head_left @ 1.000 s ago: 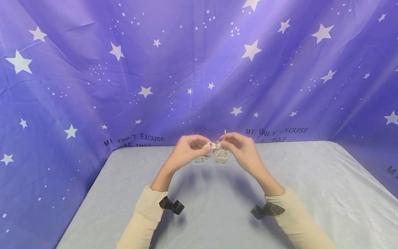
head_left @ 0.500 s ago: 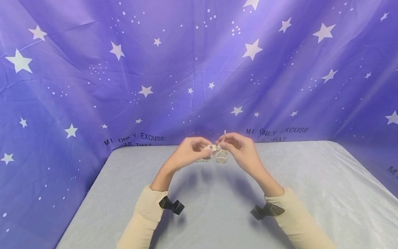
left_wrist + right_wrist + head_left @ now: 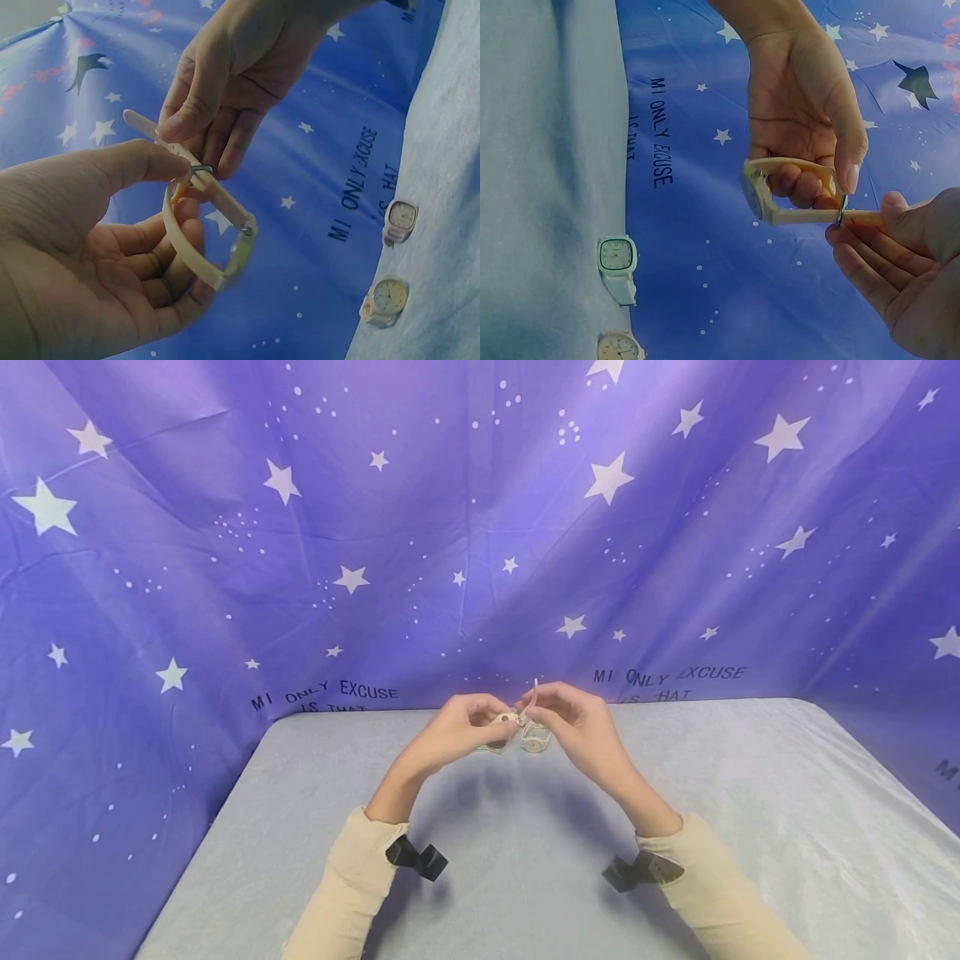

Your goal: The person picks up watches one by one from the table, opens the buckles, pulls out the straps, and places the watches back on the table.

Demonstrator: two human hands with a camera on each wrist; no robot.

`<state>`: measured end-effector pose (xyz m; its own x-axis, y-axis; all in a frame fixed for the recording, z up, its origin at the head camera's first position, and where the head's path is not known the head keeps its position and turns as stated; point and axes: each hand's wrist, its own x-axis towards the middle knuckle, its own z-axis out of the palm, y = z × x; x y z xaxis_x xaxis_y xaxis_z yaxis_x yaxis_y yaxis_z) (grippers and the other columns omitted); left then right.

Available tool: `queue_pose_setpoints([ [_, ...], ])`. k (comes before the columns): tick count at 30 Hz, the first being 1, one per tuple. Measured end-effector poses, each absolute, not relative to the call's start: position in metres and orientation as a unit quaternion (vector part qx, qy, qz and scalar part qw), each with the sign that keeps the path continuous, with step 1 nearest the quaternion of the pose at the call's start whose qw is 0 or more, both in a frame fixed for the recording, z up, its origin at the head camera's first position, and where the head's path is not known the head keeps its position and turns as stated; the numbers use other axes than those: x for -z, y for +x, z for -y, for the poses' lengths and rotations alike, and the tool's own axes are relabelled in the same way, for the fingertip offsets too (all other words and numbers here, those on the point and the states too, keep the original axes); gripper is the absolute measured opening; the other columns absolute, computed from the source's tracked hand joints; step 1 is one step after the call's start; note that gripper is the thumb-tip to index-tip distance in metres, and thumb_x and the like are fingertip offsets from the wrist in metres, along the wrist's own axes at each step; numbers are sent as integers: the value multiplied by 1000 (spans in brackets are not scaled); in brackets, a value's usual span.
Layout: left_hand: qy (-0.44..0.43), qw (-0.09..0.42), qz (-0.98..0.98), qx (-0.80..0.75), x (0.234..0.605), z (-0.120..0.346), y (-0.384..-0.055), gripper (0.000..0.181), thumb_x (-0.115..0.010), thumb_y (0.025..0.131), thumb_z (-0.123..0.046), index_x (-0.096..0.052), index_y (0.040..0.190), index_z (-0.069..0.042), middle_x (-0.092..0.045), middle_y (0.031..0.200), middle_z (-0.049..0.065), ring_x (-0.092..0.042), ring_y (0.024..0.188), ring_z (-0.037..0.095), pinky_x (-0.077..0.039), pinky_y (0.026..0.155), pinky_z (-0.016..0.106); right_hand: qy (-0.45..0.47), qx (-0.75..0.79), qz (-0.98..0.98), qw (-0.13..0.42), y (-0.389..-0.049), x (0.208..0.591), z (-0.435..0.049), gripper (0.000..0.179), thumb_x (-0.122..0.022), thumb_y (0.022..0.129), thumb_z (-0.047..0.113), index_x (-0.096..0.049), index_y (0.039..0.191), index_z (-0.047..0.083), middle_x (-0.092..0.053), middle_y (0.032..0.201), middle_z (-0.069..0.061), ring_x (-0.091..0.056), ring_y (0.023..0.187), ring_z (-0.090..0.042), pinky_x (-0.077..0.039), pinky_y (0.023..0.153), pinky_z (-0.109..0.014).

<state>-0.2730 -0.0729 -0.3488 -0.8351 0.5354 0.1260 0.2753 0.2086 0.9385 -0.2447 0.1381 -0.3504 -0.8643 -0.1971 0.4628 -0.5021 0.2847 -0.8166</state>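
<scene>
A cream-strapped wristwatch [image 3: 241, 259] is held up between both hands, its strap looped and threaded through a metal buckle [image 3: 842, 211]. My left hand [image 3: 453, 731] pinches the strap at the buckle, thumb on top, the other fingers curled below. The right hand [image 3: 581, 718] pinches the strap's free end, which sticks up past the fingers in the head view. Behind the hands on the table, a round-dial watch [image 3: 535, 743] stands on its strap. A white watch with a square, green-rimmed dial [image 3: 618, 256] stands beside it, partly hidden by my left hand in the head view.
A pinkish watch with a squarish dial [image 3: 402, 216] stands near the round one in the left wrist view. Pale grey cloth covers the table [image 3: 517, 885]. A purple star-printed curtain [image 3: 480, 527] hangs behind its far edge.
My left hand has dropped slightly and moved right, tilting the held watch and covering more of the square watch. The strap's free end has shifted a little left with my right fingers.
</scene>
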Motion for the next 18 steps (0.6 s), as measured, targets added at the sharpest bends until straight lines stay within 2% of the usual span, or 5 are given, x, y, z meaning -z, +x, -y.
queue_pose_setpoints([
  [4, 241, 132, -760, -589, 349, 71, -272, 24, -70, 91, -12, -69, 109, 4, -75, 93, 14, -71, 82, 18, -63, 83, 34, 230, -548, 790, 149, -243, 351, -137, 18, -71, 93, 5, -71, 111, 2, -76, 108, -13, -72, 101, -21, -58, 93, -24],
  [9, 201, 157, -752, -608, 350, 70, -274, 26, -71, 89, -12, -72, 111, 2, -77, 90, 6, -69, 81, 14, -58, 86, 34, 237, -543, 789, 161, -243, 351, -136, 17, -71, 93, 4, -72, 110, 4, -76, 107, -11, -72, 101, -24, -58, 92, -24],
  [14, 182, 166, -759, -602, 351, 70, -274, 28, -70, 91, -18, -74, 113, -1, -78, 95, 2, -68, 91, 14, -49, 94, 36, 245, -533, 791, 173, -241, 352, -134, 18, -71, 92, 0, -72, 110, 4, -77, 107, -12, -74, 101, -26, -59, 92, -24],
  [18, 181, 161, -767, -595, 351, 69, -273, 26, -69, 92, -21, -77, 108, -2, -73, 89, -1, -64, 96, 16, -47, 94, 36, 250, -521, 795, 185, -240, 353, -132, 19, -71, 91, -1, -73, 109, 4, -77, 106, -11, -75, 99, -26, -60, 89, -24],
])
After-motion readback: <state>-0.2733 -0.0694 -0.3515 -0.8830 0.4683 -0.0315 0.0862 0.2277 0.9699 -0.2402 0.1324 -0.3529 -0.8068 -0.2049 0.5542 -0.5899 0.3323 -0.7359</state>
